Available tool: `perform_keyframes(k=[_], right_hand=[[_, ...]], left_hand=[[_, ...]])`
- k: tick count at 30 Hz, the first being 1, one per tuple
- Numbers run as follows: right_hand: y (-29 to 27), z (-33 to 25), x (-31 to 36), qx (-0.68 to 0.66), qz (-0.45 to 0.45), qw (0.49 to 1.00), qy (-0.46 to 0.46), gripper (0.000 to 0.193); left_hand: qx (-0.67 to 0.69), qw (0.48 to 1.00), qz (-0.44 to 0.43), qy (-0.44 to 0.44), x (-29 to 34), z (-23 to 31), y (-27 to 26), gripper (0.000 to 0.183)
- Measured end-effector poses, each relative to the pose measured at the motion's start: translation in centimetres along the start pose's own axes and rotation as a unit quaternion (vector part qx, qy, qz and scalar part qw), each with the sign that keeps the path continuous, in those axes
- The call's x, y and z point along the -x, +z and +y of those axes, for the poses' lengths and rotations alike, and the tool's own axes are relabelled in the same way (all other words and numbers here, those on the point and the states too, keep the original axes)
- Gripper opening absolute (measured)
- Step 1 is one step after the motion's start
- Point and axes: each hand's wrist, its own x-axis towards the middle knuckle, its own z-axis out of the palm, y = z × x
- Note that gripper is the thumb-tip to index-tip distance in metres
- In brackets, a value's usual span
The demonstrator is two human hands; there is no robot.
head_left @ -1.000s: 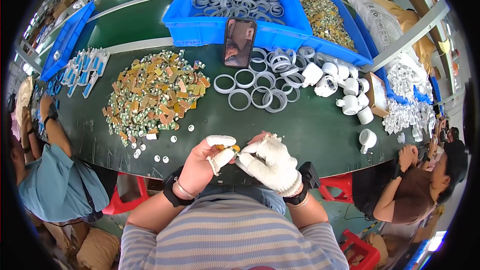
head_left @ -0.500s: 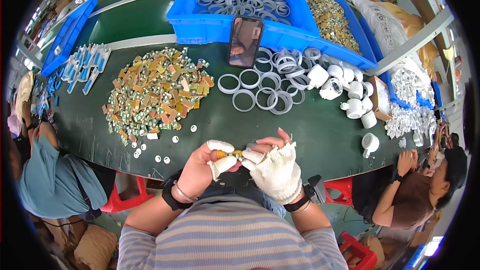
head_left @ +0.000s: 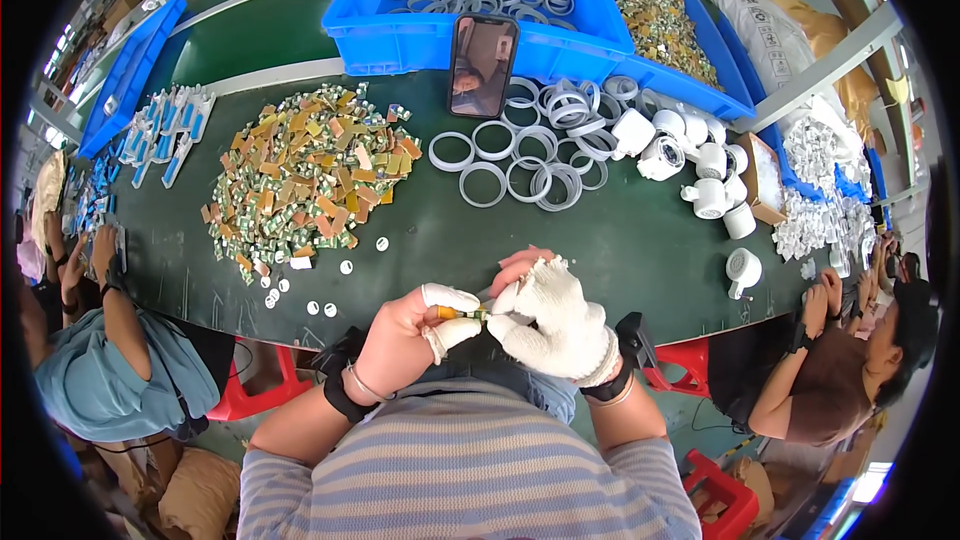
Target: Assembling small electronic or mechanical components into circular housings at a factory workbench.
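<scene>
My left hand [head_left: 392, 332], with white coverings on its thumb and forefinger, pinches a small green-and-yellow circuit board [head_left: 478, 314] just above the table's near edge. My right hand [head_left: 555, 325], in a white knit glove with some fingertips bare, meets it from the right. Its thumb and forefinger are closed at the board's right end; what lies between them is hidden. Ahead and to the left spreads a heap of similar small boards [head_left: 310, 175]. Several white discs [head_left: 346, 267] lie along the heap's near side.
Grey rings [head_left: 483, 184] and white round housings [head_left: 708, 198] lie ahead and to the right. A phone [head_left: 482, 65] leans against a blue bin [head_left: 400, 53] of rings. Clear plastic parts [head_left: 815, 230] are heaped at right. People sit on both sides.
My right hand has turned, its gloved back rising and its bare fingers moving further left over the board. The left hand keeps its pinch. The view has shifted slightly.
</scene>
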Motion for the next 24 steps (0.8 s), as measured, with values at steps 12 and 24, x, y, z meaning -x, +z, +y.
perform_keyframes(k=[12, 24], right_hand=[[-0.4, 0.4, 0.2, -0.113, -0.068, 0.982, 0.133, 0.013], [-0.6, 0.7, -0.3, -0.101, -0.090, 0.986, 0.101, 0.012]], left_hand=[[0.041, 0.996, -0.033, -0.074, 0.0, 1.5, -0.4, 0.026], [-0.008, 0.999, -0.011, -0.049, 0.7, 1.4, -0.1, 0.028]])
